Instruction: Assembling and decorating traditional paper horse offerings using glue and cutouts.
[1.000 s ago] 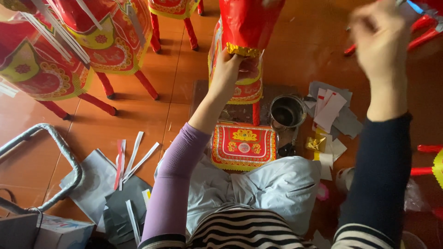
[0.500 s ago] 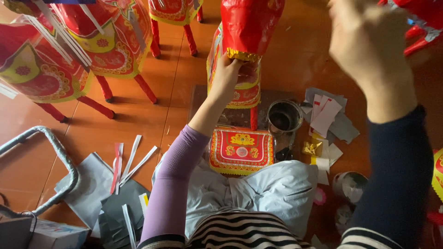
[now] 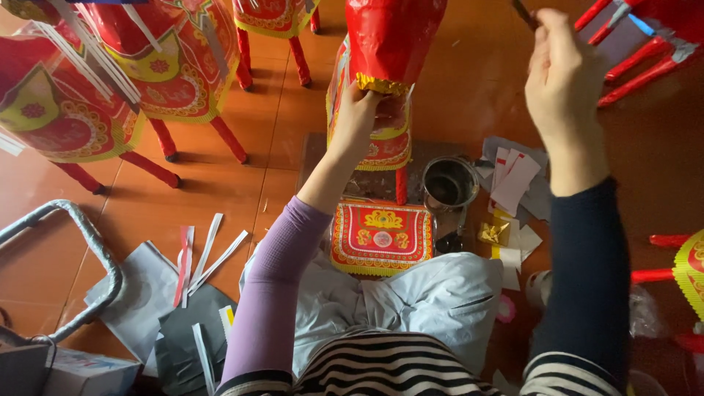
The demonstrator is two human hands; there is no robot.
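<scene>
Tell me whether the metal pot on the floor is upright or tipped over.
Upright. The metal pot stands on the floor mat with its round open mouth facing up toward the camera; its dark inside shows.

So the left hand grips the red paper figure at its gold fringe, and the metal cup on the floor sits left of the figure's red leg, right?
Not quite. In the head view the metal cup sits right of the red leg, not left. The rest holds: the left hand grips the red paper figure at its gold fringe.

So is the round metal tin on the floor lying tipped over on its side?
No, the round metal tin stands upright on the floor with its open mouth facing up, beside the flat red and gold paper panel.
</scene>
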